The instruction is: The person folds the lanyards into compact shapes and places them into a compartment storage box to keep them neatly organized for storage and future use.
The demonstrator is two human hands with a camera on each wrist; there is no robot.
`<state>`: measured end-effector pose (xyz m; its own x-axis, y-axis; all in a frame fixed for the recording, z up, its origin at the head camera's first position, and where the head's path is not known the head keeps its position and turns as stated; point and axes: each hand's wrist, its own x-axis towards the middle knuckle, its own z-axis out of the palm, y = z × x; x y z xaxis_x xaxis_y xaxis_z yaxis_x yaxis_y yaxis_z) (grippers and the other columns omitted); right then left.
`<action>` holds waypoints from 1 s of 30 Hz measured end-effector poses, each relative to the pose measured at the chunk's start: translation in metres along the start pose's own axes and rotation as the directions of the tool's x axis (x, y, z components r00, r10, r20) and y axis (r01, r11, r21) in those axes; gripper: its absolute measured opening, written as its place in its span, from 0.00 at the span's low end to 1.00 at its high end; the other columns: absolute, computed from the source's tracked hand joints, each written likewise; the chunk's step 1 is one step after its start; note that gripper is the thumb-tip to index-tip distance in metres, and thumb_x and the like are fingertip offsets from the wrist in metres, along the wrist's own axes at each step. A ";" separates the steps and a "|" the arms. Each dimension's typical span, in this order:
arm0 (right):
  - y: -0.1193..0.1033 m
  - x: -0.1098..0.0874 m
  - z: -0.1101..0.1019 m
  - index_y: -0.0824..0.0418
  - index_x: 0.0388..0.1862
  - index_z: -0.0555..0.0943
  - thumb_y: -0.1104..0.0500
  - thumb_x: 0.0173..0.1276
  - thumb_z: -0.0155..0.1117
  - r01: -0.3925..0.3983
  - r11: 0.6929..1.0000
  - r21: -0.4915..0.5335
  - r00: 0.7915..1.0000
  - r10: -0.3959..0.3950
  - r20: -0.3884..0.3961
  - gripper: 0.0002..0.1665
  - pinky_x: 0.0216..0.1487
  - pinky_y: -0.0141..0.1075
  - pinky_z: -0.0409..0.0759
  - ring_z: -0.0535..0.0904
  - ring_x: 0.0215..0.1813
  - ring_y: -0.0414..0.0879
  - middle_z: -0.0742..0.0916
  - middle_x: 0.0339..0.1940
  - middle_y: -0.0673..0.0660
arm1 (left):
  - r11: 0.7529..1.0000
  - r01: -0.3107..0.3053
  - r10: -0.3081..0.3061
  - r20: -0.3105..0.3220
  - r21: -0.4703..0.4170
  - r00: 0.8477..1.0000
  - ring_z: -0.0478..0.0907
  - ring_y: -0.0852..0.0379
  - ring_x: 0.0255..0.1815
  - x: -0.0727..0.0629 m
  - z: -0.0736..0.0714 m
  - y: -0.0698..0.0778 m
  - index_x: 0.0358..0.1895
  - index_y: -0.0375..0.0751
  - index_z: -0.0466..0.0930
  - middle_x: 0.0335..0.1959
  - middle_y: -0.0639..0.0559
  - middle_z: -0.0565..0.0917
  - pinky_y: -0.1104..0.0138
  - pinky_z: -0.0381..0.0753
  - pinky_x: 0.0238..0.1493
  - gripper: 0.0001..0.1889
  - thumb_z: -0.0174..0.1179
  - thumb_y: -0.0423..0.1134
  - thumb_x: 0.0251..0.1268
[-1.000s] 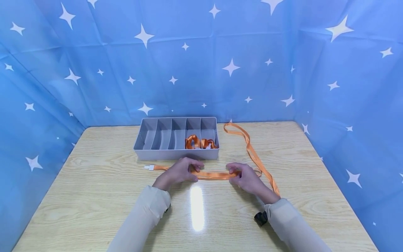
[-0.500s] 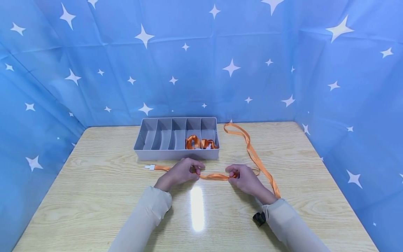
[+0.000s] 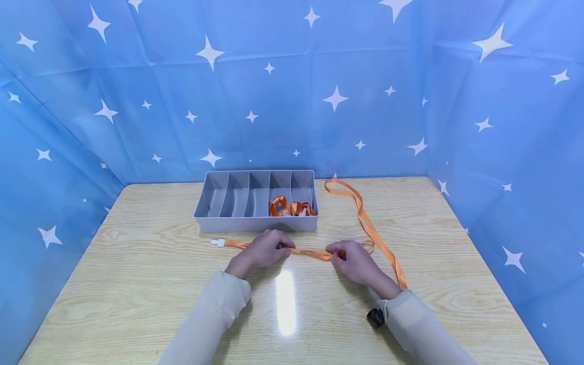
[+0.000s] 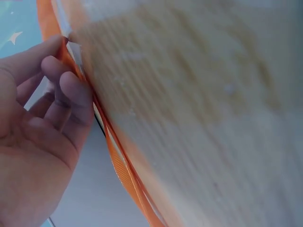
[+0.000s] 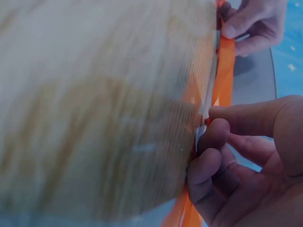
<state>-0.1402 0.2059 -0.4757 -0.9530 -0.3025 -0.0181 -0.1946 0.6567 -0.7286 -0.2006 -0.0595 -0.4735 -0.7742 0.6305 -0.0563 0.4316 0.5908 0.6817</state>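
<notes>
An orange lanyard [image 3: 311,253] lies stretched sideways in front of the tray, its white clip [image 3: 218,243] pointing left. My left hand [image 3: 264,248] pinches the strap near its middle. Farther right, my right hand [image 3: 358,262] pinches the same strap, and a small loop of it shows beyond the knuckles. In the left wrist view the strap [image 4: 120,165] runs from the curled fingers [image 4: 75,90] along the tabletop. The right wrist view shows thumb and fingers [image 5: 208,165] closed at the strap [image 5: 224,71]. Parts of the lanyard are hidden under both hands.
A grey tray [image 3: 255,224] with several compartments stands behind the hands; coiled orange lanyards [image 3: 280,206] lie in its two right-hand compartments. Another orange lanyard [image 3: 371,230] stretches across the wooden table [image 3: 137,284] at the right. A blue starry curtain [image 3: 292,116] hangs behind.
The strap between the hands has gone from flat and wide to twisted and narrower. Both hands have shifted slightly, and the small loop at the right has drawn in a little.
</notes>
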 end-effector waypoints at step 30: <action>-0.034 -0.008 -0.007 0.75 0.57 0.79 0.68 0.69 0.63 0.143 0.981 0.135 0.976 -0.162 0.148 0.19 0.22 0.29 0.70 0.71 0.23 0.36 0.83 0.26 0.53 | 0.907 -0.188 0.371 -0.503 0.377 0.780 0.75 0.61 0.22 0.002 -0.006 0.034 0.36 0.45 0.91 0.29 0.55 0.82 0.70 0.73 0.24 0.02 0.70 0.36 0.62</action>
<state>-0.1282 0.1912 -0.4460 -0.8637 -0.5039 -0.0009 -0.2955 0.5078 -0.8092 -0.1900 -0.0408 -0.4463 -0.6769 0.4580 0.5763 0.7118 0.6068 0.3538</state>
